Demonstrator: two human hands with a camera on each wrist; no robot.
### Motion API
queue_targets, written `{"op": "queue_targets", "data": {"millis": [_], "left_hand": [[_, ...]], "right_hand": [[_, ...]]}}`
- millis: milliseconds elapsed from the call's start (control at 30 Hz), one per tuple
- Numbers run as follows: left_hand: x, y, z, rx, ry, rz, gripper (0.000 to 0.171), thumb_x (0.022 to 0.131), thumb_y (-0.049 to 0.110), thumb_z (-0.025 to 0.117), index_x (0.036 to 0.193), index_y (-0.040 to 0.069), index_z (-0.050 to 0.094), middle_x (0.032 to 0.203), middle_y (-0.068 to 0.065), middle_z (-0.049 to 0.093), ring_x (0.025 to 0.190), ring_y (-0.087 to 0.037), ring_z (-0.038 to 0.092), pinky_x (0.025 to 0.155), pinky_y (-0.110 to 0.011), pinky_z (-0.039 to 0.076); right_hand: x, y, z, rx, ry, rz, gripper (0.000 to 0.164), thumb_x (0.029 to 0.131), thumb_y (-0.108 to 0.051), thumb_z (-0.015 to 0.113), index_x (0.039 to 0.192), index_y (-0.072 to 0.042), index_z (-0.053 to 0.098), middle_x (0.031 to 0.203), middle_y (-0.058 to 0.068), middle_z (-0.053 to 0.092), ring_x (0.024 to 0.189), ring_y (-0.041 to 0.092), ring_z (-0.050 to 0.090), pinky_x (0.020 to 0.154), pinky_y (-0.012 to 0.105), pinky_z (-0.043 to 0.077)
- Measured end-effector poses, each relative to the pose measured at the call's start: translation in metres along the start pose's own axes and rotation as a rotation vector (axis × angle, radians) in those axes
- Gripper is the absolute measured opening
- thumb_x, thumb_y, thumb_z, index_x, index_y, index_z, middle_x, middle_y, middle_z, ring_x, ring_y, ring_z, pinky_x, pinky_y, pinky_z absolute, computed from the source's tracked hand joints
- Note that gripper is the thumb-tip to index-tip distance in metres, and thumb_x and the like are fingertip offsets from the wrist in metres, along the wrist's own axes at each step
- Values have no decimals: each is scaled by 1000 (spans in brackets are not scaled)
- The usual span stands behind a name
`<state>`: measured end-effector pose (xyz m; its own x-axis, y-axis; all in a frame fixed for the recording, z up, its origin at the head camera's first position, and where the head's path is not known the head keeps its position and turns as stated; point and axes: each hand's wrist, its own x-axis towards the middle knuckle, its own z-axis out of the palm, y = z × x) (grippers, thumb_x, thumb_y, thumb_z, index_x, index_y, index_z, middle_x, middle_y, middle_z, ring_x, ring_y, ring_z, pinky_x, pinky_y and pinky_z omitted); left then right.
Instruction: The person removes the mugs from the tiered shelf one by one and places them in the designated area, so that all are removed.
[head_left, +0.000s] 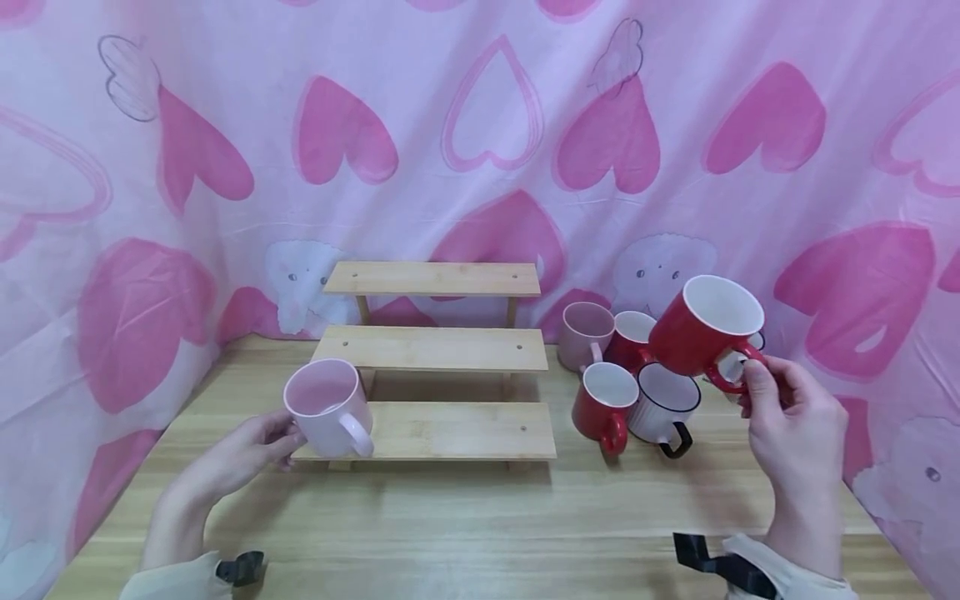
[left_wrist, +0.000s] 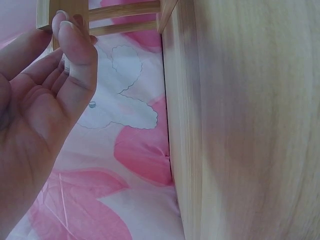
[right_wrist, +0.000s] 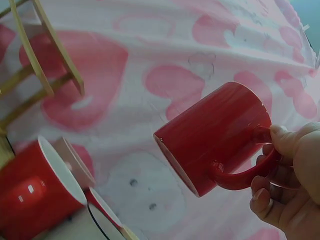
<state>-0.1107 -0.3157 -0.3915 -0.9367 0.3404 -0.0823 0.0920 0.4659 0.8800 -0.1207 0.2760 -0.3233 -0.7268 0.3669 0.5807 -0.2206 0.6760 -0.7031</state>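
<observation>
In the head view, a pale pink mug (head_left: pixel 327 410) stands upright at the left end of the bottom step of a wooden three-tier rack (head_left: pixel 465 429). My left hand (head_left: pixel 251 450) is beside that mug. The left wrist view shows its fingertips at the end of a wooden board (left_wrist: pixel 70 12), seemingly pinching it; partial hiding leaves some doubt. My right hand (head_left: pixel 798 417) pinches the handle of a red mug (head_left: pixel 686 329) with a white inside, raised and tilted above other mugs. In the right wrist view, thumb and fingers grip that red mug's handle (right_wrist: pixel 245 177).
Right of the rack stand a pink mug (head_left: pixel 585 337), a front red mug (head_left: pixel 600 412), a back red mug (head_left: pixel 626 342) and a white mug (head_left: pixel 660 404) with black rim and handle. Another dark-rimmed mug is mostly hidden. A heart-patterned curtain (head_left: pixel 495 208) hangs behind the wooden table (head_left: pixel 450 533).
</observation>
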Motion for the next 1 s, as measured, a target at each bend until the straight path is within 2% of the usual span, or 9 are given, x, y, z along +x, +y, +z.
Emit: {"op": "queue_targets", "data": {"millis": [133,367,633,867,1000], "left_hand": [[0,1,0,9,7,9,38,102,13,51,127,-16,46,111,-21,58,87,-29,60,73,-34,56],[1,1,1,2,5,2,39,102,13,51,127,-16,46,112,-21,58,87,-27,61,73,-34,56],[-1,2,1,13,5,0,39,102,13,52,127,-17,46,113,-22,57,84,-29,60,73,-34,56],[-1,1,2,22,2,18,39,103,12,50,128,-18,45,115,-24,57,88,-27,61,73,-34,56],[-1,1,2,18,2,22,42,103,13,49,130,-19,44,120,-26,56,91,-25,61,73,-35,56]], "right_hand": [[6,13,-7,-27,6,27,26,97,-20,62,113,0,67,73,-15,55,61,-2,50,52,7,40],[12,35,-16,-70,0,132,33,98,-24,60,121,-2,65,77,-15,54,63,-1,50,53,6,42],[14,60,-21,-122,26,125,32,97,-25,61,117,0,67,70,-23,51,59,-6,47,50,6,39],[12,79,-25,-190,-82,311,42,99,-35,56,128,-4,61,85,-2,57,67,4,49,51,10,43],[9,88,-24,-214,-137,332,48,99,-40,53,131,-5,58,94,5,59,69,7,50,51,11,45]]}}
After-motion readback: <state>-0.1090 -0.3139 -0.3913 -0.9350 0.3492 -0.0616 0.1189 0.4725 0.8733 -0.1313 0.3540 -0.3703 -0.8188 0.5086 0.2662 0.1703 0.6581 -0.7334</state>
